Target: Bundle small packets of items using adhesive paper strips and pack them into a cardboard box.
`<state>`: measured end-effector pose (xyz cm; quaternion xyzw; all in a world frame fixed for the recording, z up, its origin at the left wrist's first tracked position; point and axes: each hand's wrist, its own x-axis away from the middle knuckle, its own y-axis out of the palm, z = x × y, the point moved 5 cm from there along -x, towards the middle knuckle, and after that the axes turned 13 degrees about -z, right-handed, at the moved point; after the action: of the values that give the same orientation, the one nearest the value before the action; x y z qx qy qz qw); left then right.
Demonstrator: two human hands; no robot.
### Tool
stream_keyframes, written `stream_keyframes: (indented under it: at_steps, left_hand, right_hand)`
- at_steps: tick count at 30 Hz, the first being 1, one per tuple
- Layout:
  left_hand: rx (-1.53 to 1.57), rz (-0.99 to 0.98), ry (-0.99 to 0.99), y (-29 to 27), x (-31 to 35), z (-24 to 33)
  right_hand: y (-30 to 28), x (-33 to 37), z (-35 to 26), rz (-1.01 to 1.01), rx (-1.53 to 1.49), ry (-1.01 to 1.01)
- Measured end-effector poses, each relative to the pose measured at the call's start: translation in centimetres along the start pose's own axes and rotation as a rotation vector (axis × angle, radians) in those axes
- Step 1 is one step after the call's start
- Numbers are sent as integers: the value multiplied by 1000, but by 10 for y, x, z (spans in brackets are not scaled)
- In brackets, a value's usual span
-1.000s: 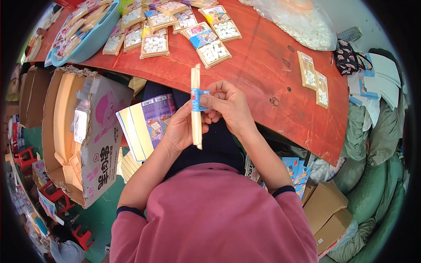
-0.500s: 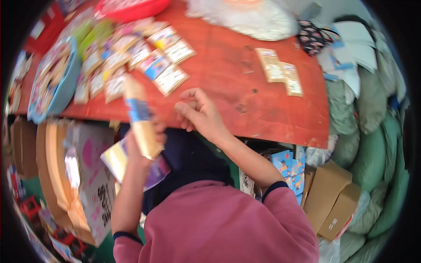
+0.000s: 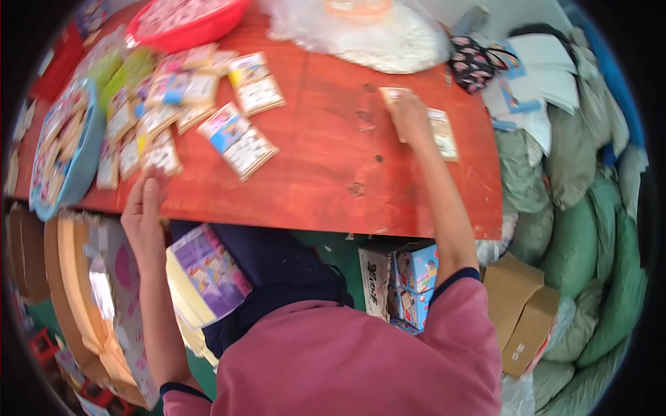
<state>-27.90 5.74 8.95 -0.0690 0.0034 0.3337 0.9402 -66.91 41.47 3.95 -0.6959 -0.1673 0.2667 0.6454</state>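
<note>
My right hand (image 3: 412, 119) reaches over the right part of the red table (image 3: 319, 173). Its fingers are closed on a flat tan packet (image 3: 393, 96), partly hidden beneath them. Right beside it lies a second tan packet (image 3: 444, 135) with a white printed face. At the table's front left edge is my left hand (image 3: 144, 201), its fingertips smeared by motion, close to the nearest packet (image 3: 162, 154) of a loose pile. Two printed packets lie between the hands: one with a blue panel (image 3: 238, 140), one with a yellow panel (image 3: 256, 83).
A blue basket (image 3: 94, 149) of packets stands far left, a red basin (image 3: 187, 36) behind the pile. At the back sits a clear bag of white pieces (image 3: 399, 48). A purple printed sheet (image 3: 211, 267) rests on my lap. Cartons (image 3: 519, 305) and green sacks (image 3: 583, 256) crowd the right.
My right hand has moved right, onto one of the two separate packets. My left hand has swung left, away from my lap; the packet it held no longer shows in it.
</note>
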Motion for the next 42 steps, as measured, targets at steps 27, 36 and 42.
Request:
stream_keyframes:
  at_steps: [27,36,42]
  left_hand:
    - [-1260,-99,246,-14,59,-37]
    - [-969,-448,-188,-60,71,-64]
    - [-745,-529,-159,-73,69,-72]
  right_hand:
    - [-34,143,-212,-158,83,-106]
    - [-40,140,-226,-266,-12,-108]
    - [-38,128,-251,-230,56,-183]
